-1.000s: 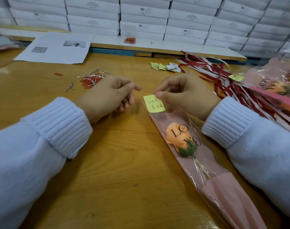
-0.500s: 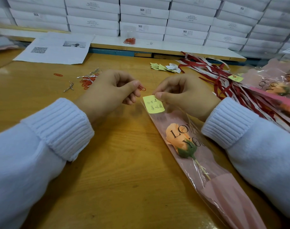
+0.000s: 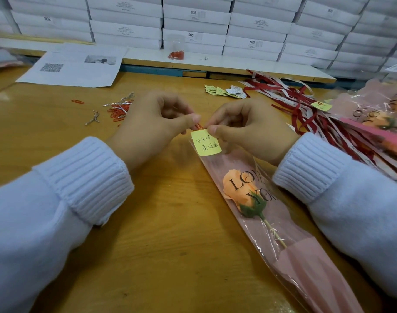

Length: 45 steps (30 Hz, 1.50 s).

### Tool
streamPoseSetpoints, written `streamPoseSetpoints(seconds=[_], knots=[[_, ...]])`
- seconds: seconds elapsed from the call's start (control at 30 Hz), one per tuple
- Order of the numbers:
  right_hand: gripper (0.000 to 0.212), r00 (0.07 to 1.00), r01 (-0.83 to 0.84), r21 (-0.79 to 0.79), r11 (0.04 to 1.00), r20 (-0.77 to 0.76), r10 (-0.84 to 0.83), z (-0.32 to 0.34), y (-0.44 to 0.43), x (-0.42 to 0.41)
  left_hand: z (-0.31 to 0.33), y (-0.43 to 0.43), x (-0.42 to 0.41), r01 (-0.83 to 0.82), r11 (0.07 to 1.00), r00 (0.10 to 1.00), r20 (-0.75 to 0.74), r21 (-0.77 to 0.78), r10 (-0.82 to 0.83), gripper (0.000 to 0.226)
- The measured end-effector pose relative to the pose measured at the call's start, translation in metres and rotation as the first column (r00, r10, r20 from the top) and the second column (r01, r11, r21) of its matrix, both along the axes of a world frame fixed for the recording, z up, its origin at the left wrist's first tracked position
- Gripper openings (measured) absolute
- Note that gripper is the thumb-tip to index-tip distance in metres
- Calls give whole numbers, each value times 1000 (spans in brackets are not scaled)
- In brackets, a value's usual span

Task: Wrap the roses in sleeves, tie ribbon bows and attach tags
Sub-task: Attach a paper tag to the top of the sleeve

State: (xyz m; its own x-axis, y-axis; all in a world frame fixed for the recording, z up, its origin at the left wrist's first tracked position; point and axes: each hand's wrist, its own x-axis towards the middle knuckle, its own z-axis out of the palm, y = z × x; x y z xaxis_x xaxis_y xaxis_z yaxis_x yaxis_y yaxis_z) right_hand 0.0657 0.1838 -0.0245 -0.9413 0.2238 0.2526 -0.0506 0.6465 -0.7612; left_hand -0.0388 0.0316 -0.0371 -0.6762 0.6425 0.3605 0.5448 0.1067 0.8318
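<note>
1. A printed sheet (image 3: 73, 66) lay at the far left of the wooden table (image 3: 159, 245). Nearer, a pile of paper clips (image 3: 118, 112) mixed with silver twist ties (image 3: 119, 103) rested left of the hands.
2. The left hand (image 3: 152, 125) had its fingers curled. Thumb and forefinger pinched a red paper clip (image 3: 198, 126) at the top edge of the yellow tag (image 3: 205, 143).
3. The yellow tag, bearing handwriting, lay on the upper end of the pink sleeve (image 3: 306, 267), between the two hands.
4. The right hand (image 3: 249, 129) had its fingers curled. Thumb and forefinger pinched the tag's top right corner.
5. The sleeve lay diagonally on the table, its top end at the hands. The peach rose (image 3: 237, 188) sat inside it, bloom toward the hands, behind the "LOVE YOU" lettering.
6. Spare tags (image 3: 224, 90), red and white ribbons (image 3: 294, 102) and more wrapped roses (image 3: 378, 118) lay to the right.
</note>
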Motion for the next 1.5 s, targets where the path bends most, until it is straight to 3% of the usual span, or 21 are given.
streamPoseSetpoints(seconds=[0.43,0.93,1.17,1.3,1.5], knots=[[14,999,-15,-61,998,-32,13,-1,0,0,-2,3,5,69,998,997,36,1,-69,13],[11,999,16,-73,997,-46,-19,-1,2,0,-2,-2,2,147,989,970,202,-36,-137,15],[12,999,15,-79,997,-41,-18,-1,3,-1,0,-2,2,137,989,970,209,-52,-124,8],[11,998,21,-68,997,-51,-24,-2,3,-1,0,-2,4,136,990,974,188,-44,-125,16],[11,998,27,-53,998,-53,-30,-2,4,-2,-2,2,6,11,998,982,188,-63,1,14]])
